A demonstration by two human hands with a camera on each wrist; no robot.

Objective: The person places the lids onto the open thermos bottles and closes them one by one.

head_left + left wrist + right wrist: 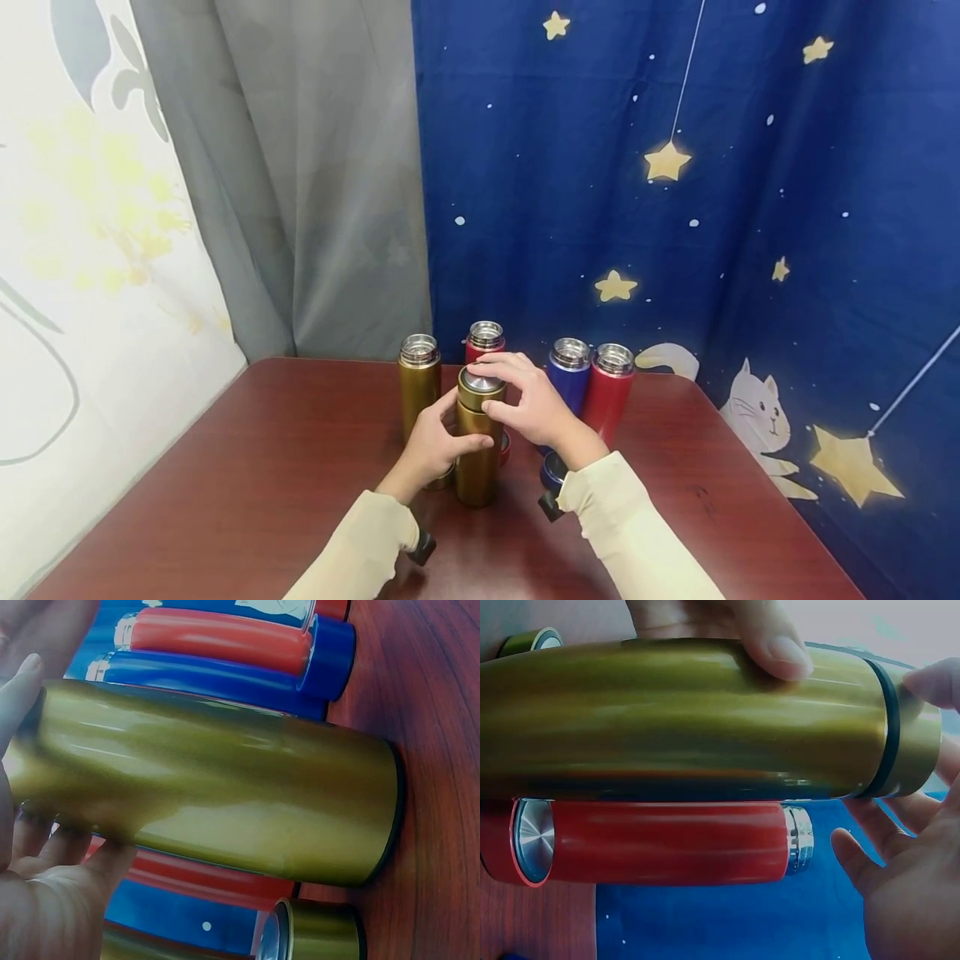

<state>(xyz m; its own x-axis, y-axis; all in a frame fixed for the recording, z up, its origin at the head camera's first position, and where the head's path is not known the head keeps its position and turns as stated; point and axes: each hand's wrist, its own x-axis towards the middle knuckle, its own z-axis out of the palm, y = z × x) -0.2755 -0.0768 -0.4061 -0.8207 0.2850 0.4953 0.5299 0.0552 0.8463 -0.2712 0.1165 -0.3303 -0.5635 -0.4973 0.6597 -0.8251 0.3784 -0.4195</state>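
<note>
A gold thermos bottle point(476, 471) stands upright before me, its base at or close to the tabletop. My left hand point(433, 443) grips the upper body, thumb in front and fingers round the far side. On top sits a gold lid point(916, 742) with a silver disc, and a dark ring shows between lid and body. My right hand point(534, 406) holds this lid from the right, thumb low on its near side and fingers over the top. Behind stand a lidless gold bottle point(418, 392) and a lidless red bottle point(667, 840).
To the right are a lidless blue bottle point(567, 379) and another lidless red bottle point(609, 396). Loose lids lie in front of bottles: a blue lid point(331, 656), a gold lid point(326, 930) and a red lid point(499, 840). Curtains hang behind the brown table point(300, 467).
</note>
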